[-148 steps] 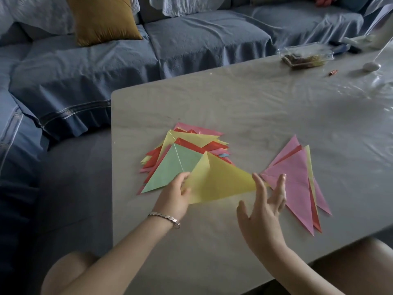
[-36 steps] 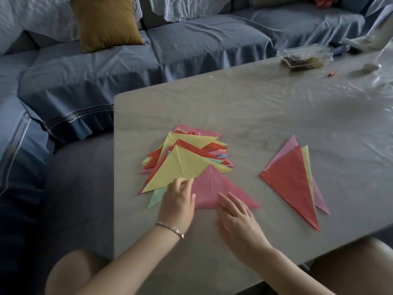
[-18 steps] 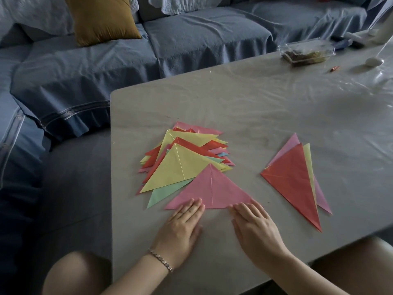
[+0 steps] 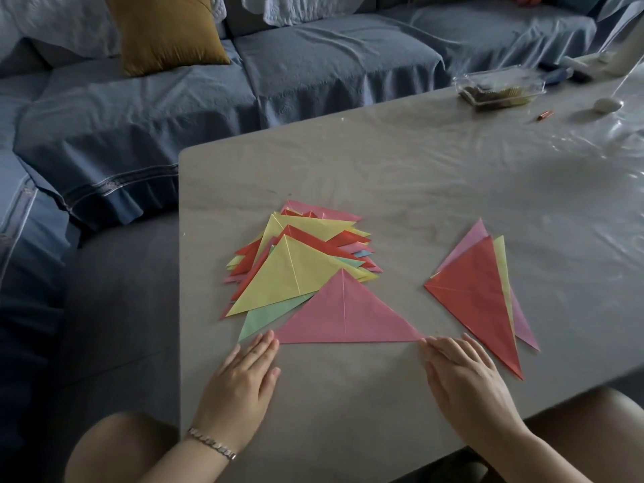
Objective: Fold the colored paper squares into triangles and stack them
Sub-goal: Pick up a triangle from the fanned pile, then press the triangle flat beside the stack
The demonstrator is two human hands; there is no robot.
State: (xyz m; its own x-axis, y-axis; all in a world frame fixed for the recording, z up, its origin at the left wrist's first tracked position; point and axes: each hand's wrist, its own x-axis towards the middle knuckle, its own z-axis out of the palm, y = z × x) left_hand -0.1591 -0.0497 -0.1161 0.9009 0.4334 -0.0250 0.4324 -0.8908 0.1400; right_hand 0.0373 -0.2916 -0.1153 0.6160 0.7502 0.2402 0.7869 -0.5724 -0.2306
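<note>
A pink paper triangle (image 4: 343, 317) lies flat on the grey table (image 4: 400, 176), its long edge toward me and a crease running from tip to base. My left hand (image 4: 242, 381) lies flat with straight fingers touching the triangle's left corner. My right hand (image 4: 463, 374) lies flat too, fingertips at the right corner. Behind the pink triangle sits a loose pile of coloured papers (image 4: 296, 252) with a yellow triangle on top. To the right lies a stack of folded triangles (image 4: 479, 294), red on top over yellow and pink.
A clear plastic box (image 4: 500, 87), a small orange item (image 4: 545, 115) and a white object (image 4: 608, 104) sit at the table's far right. A blue sofa (image 4: 313, 64) with a mustard cushion (image 4: 163, 31) wraps the far and left sides. My knees show below the near table edge.
A red triangle was added on top of the right stack and a pink paper came forward. My hands slid apart along its base to the two corners, flattening it.
</note>
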